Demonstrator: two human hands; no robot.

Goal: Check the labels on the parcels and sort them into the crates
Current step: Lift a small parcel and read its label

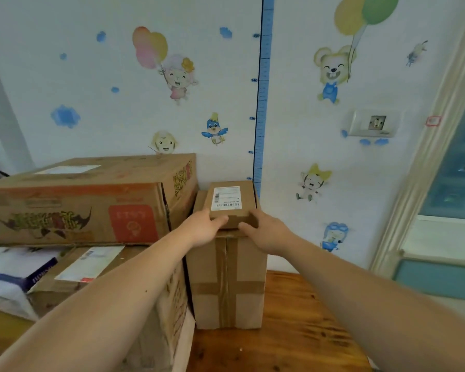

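Note:
A small brown parcel (232, 202) with a white barcode label on top rests on a tall taped cardboard box (227, 280). My left hand (203, 228) grips the small parcel's near left corner, and my right hand (266, 232) holds its near right corner. Left of them, a large printed cardboard box (86, 200) with a white label lies on top of another labelled box (105, 277). No crates are in view.
The boxes stand on a wooden table (293, 331) against a wall with cartoon stickers and a blue height chart. A white and blue package (16, 275) lies at the far left. A wall socket (372, 124) and a window frame (424, 167) are at the right.

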